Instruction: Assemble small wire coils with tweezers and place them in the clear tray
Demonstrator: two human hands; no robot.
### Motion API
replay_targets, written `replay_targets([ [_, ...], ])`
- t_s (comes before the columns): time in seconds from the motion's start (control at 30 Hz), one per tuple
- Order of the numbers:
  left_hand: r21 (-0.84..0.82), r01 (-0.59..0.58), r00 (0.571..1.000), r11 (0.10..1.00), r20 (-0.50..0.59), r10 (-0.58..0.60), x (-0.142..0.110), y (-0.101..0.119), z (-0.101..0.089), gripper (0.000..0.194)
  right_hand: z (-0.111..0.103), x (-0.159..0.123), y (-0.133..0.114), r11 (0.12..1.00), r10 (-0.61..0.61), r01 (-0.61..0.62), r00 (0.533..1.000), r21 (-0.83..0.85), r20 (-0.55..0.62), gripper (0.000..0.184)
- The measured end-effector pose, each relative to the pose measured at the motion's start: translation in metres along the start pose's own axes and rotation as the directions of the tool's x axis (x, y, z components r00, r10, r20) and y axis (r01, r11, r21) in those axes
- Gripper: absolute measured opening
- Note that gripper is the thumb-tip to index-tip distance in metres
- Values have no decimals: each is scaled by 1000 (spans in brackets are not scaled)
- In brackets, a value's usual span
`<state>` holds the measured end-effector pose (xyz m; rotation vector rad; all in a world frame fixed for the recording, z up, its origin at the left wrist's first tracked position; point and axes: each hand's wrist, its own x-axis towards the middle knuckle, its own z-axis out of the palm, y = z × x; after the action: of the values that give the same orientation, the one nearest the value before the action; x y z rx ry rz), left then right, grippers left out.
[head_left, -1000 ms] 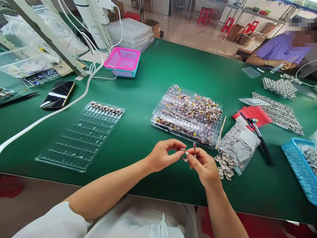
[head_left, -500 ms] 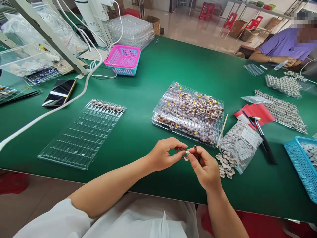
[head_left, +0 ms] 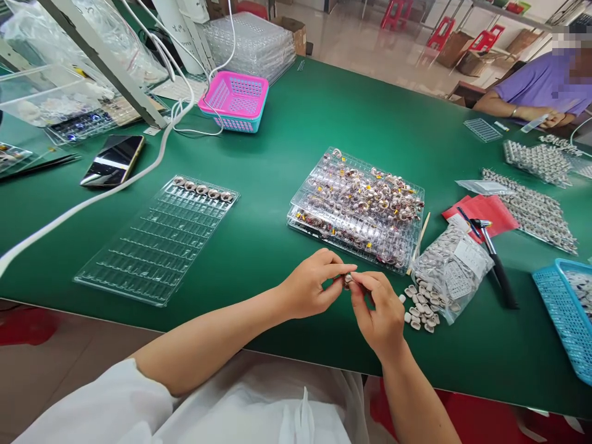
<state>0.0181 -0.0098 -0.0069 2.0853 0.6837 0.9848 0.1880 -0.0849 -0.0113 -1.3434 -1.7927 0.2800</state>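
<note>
Between my two hands, over the green table, is a small whitish shell-like part point(head_left: 348, 280), largely covered by fingertips. My left hand point(head_left: 311, 285) pinches it from the left with thumb and forefinger. From the right, the thumb and fingers of my right hand point(head_left: 382, 313) close on the same part. Loose whitish oval shells point(head_left: 422, 309) lie just right of that hand, beside a clear bag point(head_left: 446, 262) of similar pieces. Beyond my hands stand stacked clear trays point(head_left: 308, 225) full of small parts with brown strips and yellow tabs. A clear slotted tray point(head_left: 155, 246) on the left holds several ring-like parts point(head_left: 202, 189) along its far row.
A black-handled tool point(head_left: 502, 277) and a red sheet point(head_left: 502, 213) lie right, near a blue basket point(head_left: 562, 314). A white cable point(head_left: 92, 216) crosses the left side by a phone point(head_left: 113, 161). A pink basket point(head_left: 235, 98) stands behind. A co-worker in purple point(head_left: 531, 86) sits far right.
The small part has turned between my fingers, and the brown strip that stood up by my right hand is out of sight. My right fingers have shifted; the view has moved slightly.
</note>
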Motion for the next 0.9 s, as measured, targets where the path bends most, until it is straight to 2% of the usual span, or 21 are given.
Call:
replay_targets([
  [0.13, -44, 64, 998, 997, -22, -65, -1, 2, 1, 33, 2, 1, -5, 988, 144, -144, 990, 59, 3, 26],
  [0.2, -69, 139, 990, 988, -28, -142, -1, 3, 0, 31, 2, 3, -7, 982, 177, -177, 984, 65, 5, 23],
  [0.3, -129, 294, 954, 947, -13, -298, 1, 7, -2, 21, 1, 4, -7, 979, 196, -196, 980, 50, -11, 18],
  [0.4, -237, 381, 921, 894, 15, -389, 2, 9, -3, 15, 0, 4, -5, 974, 224, -223, 974, 41, -17, 16],
  [0.6, -417, 452, 884, 788, 94, -458, 3, 6, 0, 21, 0, 2, -3, 966, 253, -252, 967, 49, -18, 14],
  [0.9, -480, 501, 849, 720, 112, -517, 2, 5, 4, 19, 1, 4, -6, 982, 188, -187, 982, 20, -33, 15],
])
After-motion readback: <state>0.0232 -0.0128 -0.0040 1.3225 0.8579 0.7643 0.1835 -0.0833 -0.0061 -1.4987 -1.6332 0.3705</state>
